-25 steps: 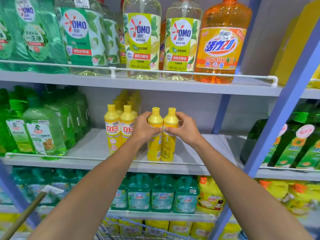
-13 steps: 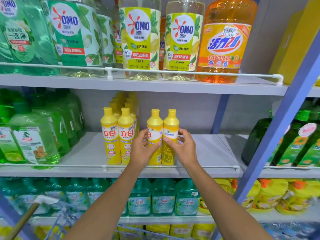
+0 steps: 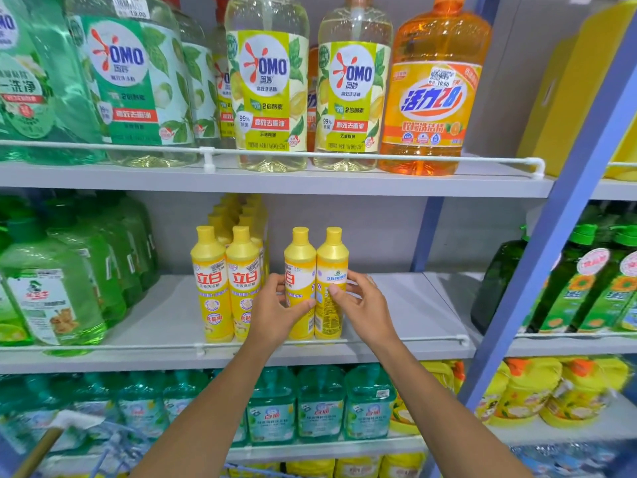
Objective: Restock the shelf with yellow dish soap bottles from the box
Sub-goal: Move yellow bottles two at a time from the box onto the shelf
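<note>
Left bottle (image 3: pixel 299 257), right bottle (image 3: pixel 331 260) now on shelf (image 3: pixel 413 305); left hand (image 3: pixel 275 305), right hand (image 3: pixel 362 298) slid down, each grip holding one. Release next.

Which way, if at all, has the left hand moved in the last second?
Yes. The left hand has slid down the yellow bottle, from shoulder to middle, nearer the shelf's front rail.
</note>
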Demonstrator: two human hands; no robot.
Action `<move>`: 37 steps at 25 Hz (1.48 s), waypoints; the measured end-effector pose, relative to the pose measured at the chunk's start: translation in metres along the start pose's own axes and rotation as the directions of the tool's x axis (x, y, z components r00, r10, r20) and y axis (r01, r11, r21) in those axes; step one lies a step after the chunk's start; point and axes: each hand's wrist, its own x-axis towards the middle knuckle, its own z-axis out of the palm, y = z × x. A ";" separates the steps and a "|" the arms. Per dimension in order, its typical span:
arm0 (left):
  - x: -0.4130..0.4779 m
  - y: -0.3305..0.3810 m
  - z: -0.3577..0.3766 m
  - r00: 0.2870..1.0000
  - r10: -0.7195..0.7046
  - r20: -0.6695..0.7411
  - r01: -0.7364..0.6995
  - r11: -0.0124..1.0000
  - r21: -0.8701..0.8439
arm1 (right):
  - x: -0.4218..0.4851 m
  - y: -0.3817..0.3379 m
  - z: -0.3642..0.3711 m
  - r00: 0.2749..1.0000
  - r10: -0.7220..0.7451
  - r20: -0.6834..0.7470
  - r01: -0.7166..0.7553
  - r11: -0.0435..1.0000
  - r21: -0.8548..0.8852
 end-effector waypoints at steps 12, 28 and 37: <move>-0.006 -0.011 -0.004 0.992 -0.044 0.114 0.051 0.997 -0.059 | 0.001 -0.001 -0.003 0.999 0.010 0.039 -0.008 0.998 -0.060; -0.009 -0.032 0.008 0.991 -0.103 0.090 0.097 0.993 0.072 | -0.007 0.004 0.001 0.991 0.088 0.105 -0.085 0.996 -0.037; -0.005 -0.036 0.015 0.999 -0.048 -0.003 0.047 0.971 0.236 | 0.013 0.016 -0.018 0.943 0.072 0.326 -0.095 0.994 0.055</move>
